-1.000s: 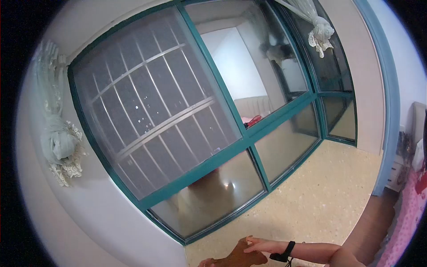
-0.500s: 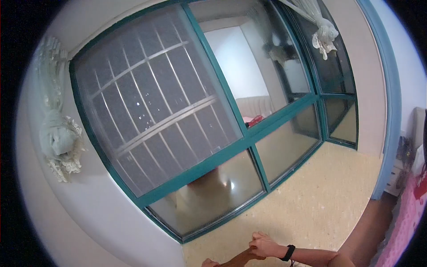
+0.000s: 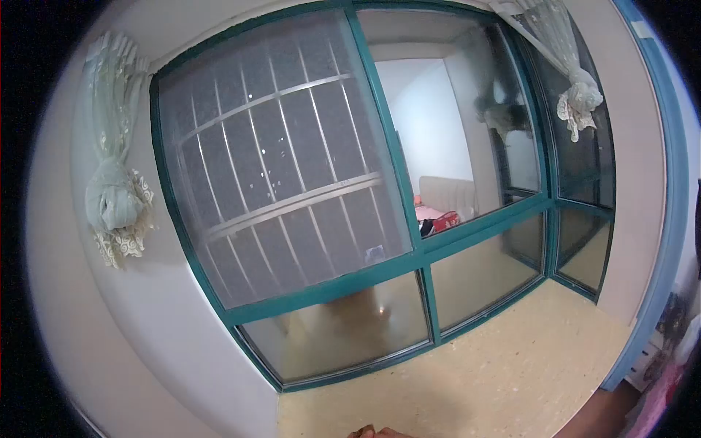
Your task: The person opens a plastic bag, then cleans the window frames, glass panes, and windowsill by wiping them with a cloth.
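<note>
Only a small bit of my hands shows at the bottom edge, close together over the near part of the cream stone window sill (image 3: 504, 358). My left hand (image 3: 361, 432) appears as a sliver on the left. Beside it, my right hand (image 3: 391, 433) is cut off by the frame. Most of the fingers lie out of view, and I cannot tell whether they hold anything. Beyond the sill stands the green-framed window (image 3: 328, 281), with a mesh screen (image 3: 241, 160) over its upper left pane.
A knotted pale curtain (image 3: 117, 201) hangs at the left wall and another tied curtain (image 3: 582, 95) at the upper right. Metal bars run behind the screen. A blue door frame (image 3: 661, 219) and pink fabric (image 3: 661, 405) are on the right. The glass reflects a bed.
The view has tilted and shifted, so the window appears further right and more level. My hands and the right wrist's black band, visible before at the sill, have mostly dropped below the frame.
</note>
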Motion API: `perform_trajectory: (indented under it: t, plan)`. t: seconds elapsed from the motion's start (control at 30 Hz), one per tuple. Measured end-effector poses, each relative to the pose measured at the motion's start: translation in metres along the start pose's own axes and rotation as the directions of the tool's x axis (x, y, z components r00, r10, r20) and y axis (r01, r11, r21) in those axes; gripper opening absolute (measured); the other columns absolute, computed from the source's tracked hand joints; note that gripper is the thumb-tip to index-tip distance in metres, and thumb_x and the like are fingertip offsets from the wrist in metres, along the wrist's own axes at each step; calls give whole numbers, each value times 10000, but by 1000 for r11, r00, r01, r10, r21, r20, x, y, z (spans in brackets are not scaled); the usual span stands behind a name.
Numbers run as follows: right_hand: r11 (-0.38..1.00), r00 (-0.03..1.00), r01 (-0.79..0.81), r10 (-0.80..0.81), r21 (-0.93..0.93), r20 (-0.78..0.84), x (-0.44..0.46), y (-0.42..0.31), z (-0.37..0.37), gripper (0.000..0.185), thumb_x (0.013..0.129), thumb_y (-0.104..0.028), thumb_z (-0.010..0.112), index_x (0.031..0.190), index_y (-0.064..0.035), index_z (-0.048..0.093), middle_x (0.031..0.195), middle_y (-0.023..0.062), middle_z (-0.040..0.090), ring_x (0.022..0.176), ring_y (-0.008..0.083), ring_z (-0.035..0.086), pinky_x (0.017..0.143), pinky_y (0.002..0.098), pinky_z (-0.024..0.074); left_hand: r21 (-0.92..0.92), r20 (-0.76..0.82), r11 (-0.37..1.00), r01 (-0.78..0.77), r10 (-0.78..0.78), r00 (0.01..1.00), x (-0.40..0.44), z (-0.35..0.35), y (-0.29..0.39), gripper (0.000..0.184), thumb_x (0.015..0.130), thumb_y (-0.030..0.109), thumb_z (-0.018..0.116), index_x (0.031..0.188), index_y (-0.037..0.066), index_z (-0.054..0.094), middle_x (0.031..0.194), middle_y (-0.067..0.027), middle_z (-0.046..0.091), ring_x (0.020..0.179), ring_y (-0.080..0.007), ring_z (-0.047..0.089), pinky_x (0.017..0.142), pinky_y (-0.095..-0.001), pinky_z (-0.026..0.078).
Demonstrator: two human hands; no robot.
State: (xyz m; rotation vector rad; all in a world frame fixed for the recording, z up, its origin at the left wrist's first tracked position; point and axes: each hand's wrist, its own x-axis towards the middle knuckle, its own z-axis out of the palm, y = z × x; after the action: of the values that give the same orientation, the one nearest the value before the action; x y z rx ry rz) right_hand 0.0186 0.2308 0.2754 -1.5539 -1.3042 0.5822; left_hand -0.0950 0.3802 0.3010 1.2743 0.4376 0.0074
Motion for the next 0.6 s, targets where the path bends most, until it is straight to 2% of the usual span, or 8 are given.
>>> perform_trajectory:
  t: [0.1, 0.13, 0.23, 0.27, 0.37, 0.4, 0.5, 0.6]
  plan:
    - [807, 894, 382, -446, -451, -40, -30, 5, -5, 513, 903, -416, 696, 1239, -41, 598, 1008, 144, 625, 952, 253, 631, 771, 393, 524, 73, 77, 994, -80, 75, 994, 10, 9, -30, 442, 985, 399, 583, 1226, 29, 585, 1037, -100, 685, 887, -197, 689, 753, -339, 583]
    - [865, 923, 360, -385, -350, -3, -35, 6, -15, 554, 871, -426, 723, 1259, -56, 583, 1127, 185, 603, 955, 290, 634, 776, 397, 530, 45, 13, 997, -66, 66, 998, 7, 16, -35, 438, 982, 387, 592, 1226, 23, 582, 1039, -99, 685, 885, -201, 688, 755, -337, 582]
    - [986, 986, -156, 159, 51, -46, -55, 0, -44, 590, 857, -398, 739, 1293, -47, 550, 1221, 204, 569, 983, 296, 637, 794, 395, 534, -20, -76, 998, -63, 61, 995, -3, 43, -38, 438, 980, 364, 604, 1234, 8, 572, 1050, -101, 684, 893, -211, 686, 769, -338, 577]
    - [950, 982, -25, -35, -310, -187, -62, 5, -42, 588, 872, -369, 735, 1308, -34, 526, 1190, 195, 605, 1007, 281, 640, 806, 381, 537, -21, -40, 996, -87, 86, 995, -3, 51, -35, 444, 984, 366, 598, 1242, 6, 568, 1056, -105, 684, 907, -213, 684, 780, -344, 574]
    - [982, 960, -29, -24, -184, -278, -81, -22, -46, 512, 888, -353, 727, 1258, -38, 564, 1142, 175, 635, 1003, 258, 638, 839, 361, 529, 64, 19, 994, -88, 87, 996, -1, 84, -20, 454, 1002, 386, 564, 1253, 7, 573, 1080, -110, 685, 957, -214, 677, 835, -363, 557]
    - [941, 930, -337, 331, -11, -160, -79, -51, -57, 441, 955, -265, 653, 1261, 3, 482, 1108, 100, 677, 1012, 166, 632, 892, 332, 512, 43, 64, 997, -71, 69, 996, -4, 95, -11, 456, 1001, 395, 565, 1244, 9, 583, 1078, -107, 686, 959, -213, 677, 846, -364, 552]
    - [897, 898, -392, 421, 205, -125, -94, 9, -65, 549, 949, -217, 666, 1352, -27, 345, 1209, 123, 634, 1056, 181, 622, 897, 347, 514, -9, 208, 1000, -8, 10, 978, -7, 109, 6, 456, 990, 416, 578, 1212, 19, 615, 1071, -99, 691, 966, -213, 675, 872, -371, 538]
    - [804, 890, -187, 382, 565, -249, -128, 39, -87, 466, 918, -135, 683, 1320, -8, 485, 1175, 99, 657, 1064, 183, 625, 937, 341, 511, -47, 333, 987, 154, -129, 934, 19, 98, 5, 277, 1022, 281, 543, 1139, 47, 631, 1065, -61, 684, 984, -170, 647, 882, -333, 506]
